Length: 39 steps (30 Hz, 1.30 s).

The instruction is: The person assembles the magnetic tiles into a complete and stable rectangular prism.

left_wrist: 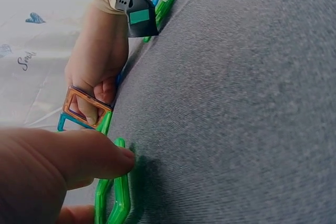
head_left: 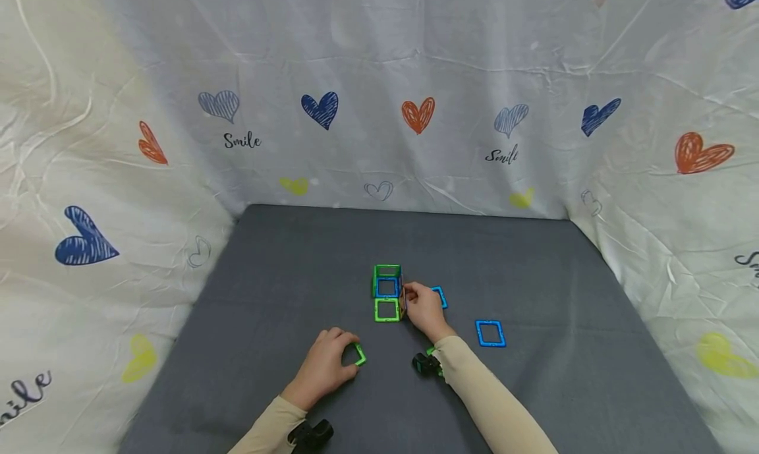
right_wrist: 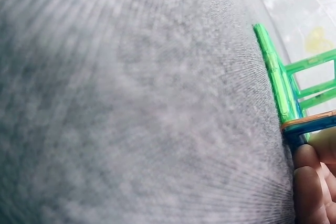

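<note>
Holding a green frame [head_left: 362, 356], the left hand [head_left: 325, 363] curves thumb and fingers round it, the grip drawn in to the frame's edges, low over the grey surface [head_left: 551, 375]. A green piece [head_left: 431, 350] is mostly hidden by the right sleeve [head_left: 483, 391] — a blue square [head_left: 493, 344] lies flat to its right. Farther on, the right hand [head_left: 425, 309] pinches an upright orange frame [right_wrist: 312, 118], grip narrowed to its thin edge, beside a structure [head_left: 388, 300] of green and blue frames — another blue piece [head_left: 444, 298] shows partly behind that hand. Heart-printed cloth [head_left: 367, 144] hangs beyond
</note>
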Motion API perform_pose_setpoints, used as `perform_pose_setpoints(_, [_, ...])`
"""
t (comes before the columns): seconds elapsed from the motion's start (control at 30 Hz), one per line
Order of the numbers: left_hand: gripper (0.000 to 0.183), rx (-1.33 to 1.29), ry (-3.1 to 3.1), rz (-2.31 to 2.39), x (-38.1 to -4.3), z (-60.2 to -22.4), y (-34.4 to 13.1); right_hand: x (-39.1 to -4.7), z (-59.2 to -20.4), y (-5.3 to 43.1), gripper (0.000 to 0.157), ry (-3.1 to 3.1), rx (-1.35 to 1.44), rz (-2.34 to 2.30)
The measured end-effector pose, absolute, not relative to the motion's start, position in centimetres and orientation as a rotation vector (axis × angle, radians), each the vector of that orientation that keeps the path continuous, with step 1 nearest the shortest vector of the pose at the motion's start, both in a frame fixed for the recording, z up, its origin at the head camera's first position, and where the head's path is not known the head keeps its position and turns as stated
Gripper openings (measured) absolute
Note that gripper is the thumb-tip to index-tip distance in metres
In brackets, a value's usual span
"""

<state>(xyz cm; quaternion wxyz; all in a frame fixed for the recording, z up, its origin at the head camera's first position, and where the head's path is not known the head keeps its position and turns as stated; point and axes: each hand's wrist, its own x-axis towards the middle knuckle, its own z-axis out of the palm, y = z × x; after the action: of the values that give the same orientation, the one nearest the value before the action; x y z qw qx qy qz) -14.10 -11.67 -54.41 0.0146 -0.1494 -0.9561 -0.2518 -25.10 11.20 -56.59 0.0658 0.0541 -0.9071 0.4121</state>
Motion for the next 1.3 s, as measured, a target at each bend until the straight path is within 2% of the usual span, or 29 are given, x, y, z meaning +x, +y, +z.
perform_pose_setpoints(0.4, [0.036, -0.464, -3.004, -0.839, -15.7, -53.2, -11.0, -25.3, -56.8, 11.3, 0.023, -2.750, 0.146, 1.256])
perform_pose_setpoints(0.87, [0.041, -0.619, -2.943, -0.805, -21.3, -48.2, -7.9, -25.6, -56.5, 11.3, 0.024, -2.795, 0.101, 1.274])
perform_pose_setpoints(1.3, [0.041, -0.766, -3.036, -0.752, -26.6, -47.3, -6.2, -26.0, -56.2, 11.7, 0.023, -2.818, 0.152, 1.256])
